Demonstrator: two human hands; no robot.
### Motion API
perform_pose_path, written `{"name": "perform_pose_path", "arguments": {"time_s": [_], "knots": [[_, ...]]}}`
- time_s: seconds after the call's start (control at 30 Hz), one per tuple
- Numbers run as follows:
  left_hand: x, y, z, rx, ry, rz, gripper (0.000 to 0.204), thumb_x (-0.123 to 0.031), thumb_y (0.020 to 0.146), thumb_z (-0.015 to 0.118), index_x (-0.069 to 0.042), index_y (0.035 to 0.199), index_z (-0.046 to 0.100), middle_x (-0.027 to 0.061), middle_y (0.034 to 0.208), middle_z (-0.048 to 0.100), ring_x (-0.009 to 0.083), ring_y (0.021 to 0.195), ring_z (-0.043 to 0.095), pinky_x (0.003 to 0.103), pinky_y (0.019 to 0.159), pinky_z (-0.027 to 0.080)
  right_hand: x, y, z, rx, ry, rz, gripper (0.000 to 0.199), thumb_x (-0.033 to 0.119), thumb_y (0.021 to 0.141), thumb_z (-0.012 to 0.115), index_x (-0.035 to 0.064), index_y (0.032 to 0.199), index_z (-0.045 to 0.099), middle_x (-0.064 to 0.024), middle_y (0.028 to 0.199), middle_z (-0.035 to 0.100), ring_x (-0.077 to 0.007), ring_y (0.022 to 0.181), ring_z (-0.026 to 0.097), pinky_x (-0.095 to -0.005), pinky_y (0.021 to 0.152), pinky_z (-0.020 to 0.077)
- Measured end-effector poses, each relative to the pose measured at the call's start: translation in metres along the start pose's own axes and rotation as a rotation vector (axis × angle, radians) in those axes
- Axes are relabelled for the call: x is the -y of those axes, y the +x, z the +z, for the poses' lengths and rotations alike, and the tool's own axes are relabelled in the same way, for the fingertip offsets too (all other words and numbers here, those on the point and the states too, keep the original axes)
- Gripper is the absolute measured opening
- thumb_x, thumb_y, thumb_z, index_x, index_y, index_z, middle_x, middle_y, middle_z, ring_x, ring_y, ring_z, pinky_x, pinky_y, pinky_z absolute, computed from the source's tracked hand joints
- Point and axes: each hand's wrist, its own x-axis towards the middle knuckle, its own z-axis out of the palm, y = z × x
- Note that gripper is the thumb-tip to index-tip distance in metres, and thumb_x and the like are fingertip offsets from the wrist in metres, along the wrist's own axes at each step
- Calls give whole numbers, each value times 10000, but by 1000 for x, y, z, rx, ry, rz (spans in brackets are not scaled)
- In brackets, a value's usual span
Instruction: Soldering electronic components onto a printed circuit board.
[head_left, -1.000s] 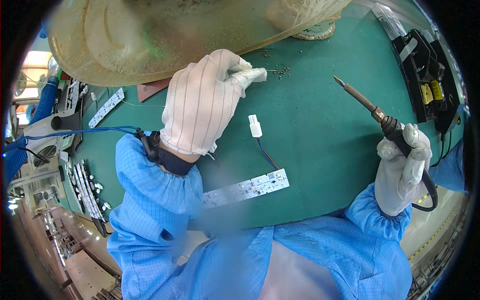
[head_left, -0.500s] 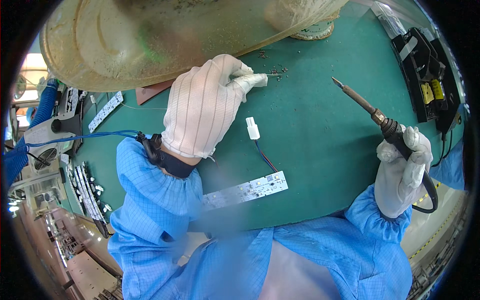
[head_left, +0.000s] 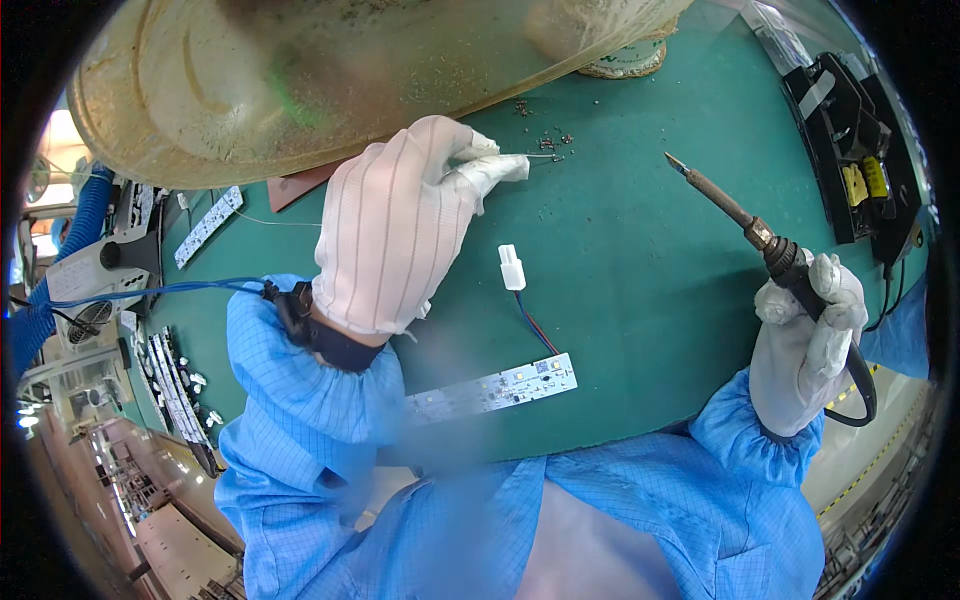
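My gloved left hand (head_left: 400,220) pinches a thin strand of solder wire (head_left: 541,156); its tip pokes out past the fingertips, close to small dark bits (head_left: 553,142) scattered on the green mat. On the right, my gloved right hand (head_left: 815,320) grips a soldering iron (head_left: 770,245) by its dark handle, tip pointing up and left, away from the wire. Between the hands lies a white LED circuit strip (head_left: 515,386), its left end blurred. Dark and red wires run from it to a white plug connector (head_left: 511,268).
A yellowed transparent cover (head_left: 230,110) spans the far side, with a solder spool (head_left: 625,66) by its edge. At far right stands a black iron holder (head_left: 845,150) with yellow sponge. Another LED strip (head_left: 209,228) and stacked strips (head_left: 172,385) lie left.
My left hand has shifted slightly left and toward me, carrying the solder wire along. The right hand and soldering iron have stayed put.
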Motion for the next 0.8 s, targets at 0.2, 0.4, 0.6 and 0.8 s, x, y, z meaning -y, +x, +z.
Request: {"name": "perform_pose_path", "arguments": {"time_s": [0.2,0.4,0.6,0.8], "knots": [[-1,-2,4,60,-30,-181,223,-281,767,729,-99,826,614,26,701,615,221,637,614,349,583,476,-4,0,-4,-36,-20,-91,366,346,947,552,8,1082,583,-103,1050,579,-169,648,553,-305,605,504],[0,-3,5,-10,-36,-87,237,-277,761,739,-89,828,612,47,710,632,246,623,616,348,600,482,-2,2,-2,46,-44,-76,375,370,955,537,44,1127,611,-28,989,529,-107,699,457,-233,616,400],[3,0,6,3,-33,-107,232,-203,777,751,-17,877,655,96,753,674,152,596,620,282,572,494,-5,-1,-9,45,-24,-83,410,380,965,513,19,1136,602,-56,958,523,-105,687,455,-235,626,401],[1,-5,6,7,-3,-79,261,-292,754,742,-86,826,600,61,711,632,271,607,607,367,561,479,-6,-4,-10,-66,-77,-35,443,414,953,523,17,1133,604,-59,929,517,-113,687,448,-233,617,383]]}}
